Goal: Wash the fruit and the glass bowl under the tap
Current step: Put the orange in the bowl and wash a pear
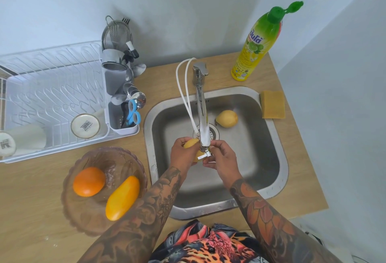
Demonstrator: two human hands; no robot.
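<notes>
small yellow fruit (191,143) held over the stainless steel sink (277,170), just under the chrome tap spout (202,116); mostly hidden by fingers and the spout's white tip, exact shape hard to tell. left hand (182,154) curled round the fruit, gripping it from the left. right hand (222,157) against the fruit's right side, fingers bent; whether grasping or only rubbing, cannot tell. running water not clearly made out.

second yellow, pear-shaped fruit (226,118) lying in the basin near the drain, apart from both hands.

ribbed, tinted glass bowl (87,219) on the wooden counter (37,200) left of the sink, near edge partly covered by the left forearm. inside: 1 round orange fruit (89,181) and 1 long, smooth yellow-orange mango (122,198).

white wire dish rack (52,87) cut off at the left edge. yellow sponge (273,104) on the sink's right rim; green-capped yellow dish soap bottle (257,47) behind it, cap flipped up.
</notes>
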